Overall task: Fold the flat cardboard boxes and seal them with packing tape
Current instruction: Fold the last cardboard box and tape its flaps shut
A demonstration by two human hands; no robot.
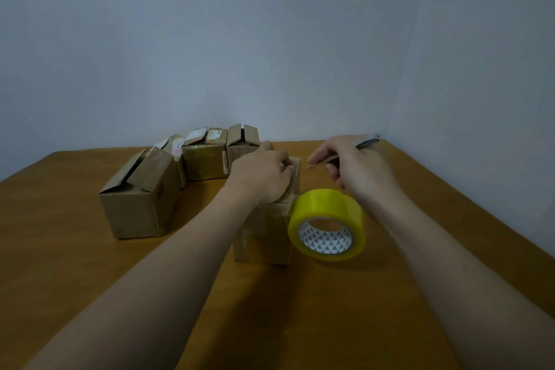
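Yellow tape roll [327, 225] leans on the right side of the small cardboard box [264, 237], near centre. Left hand [261, 174] grips its top, fingers curled over the edge; right hand [357, 168] holds a slim cutter [366, 141]. Better to keep the tape taut and slice away from the fingers.

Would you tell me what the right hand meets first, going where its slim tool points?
Its slim tool probably meets the small brown cardboard box's top edge first, beside the left hand; depth unclear.
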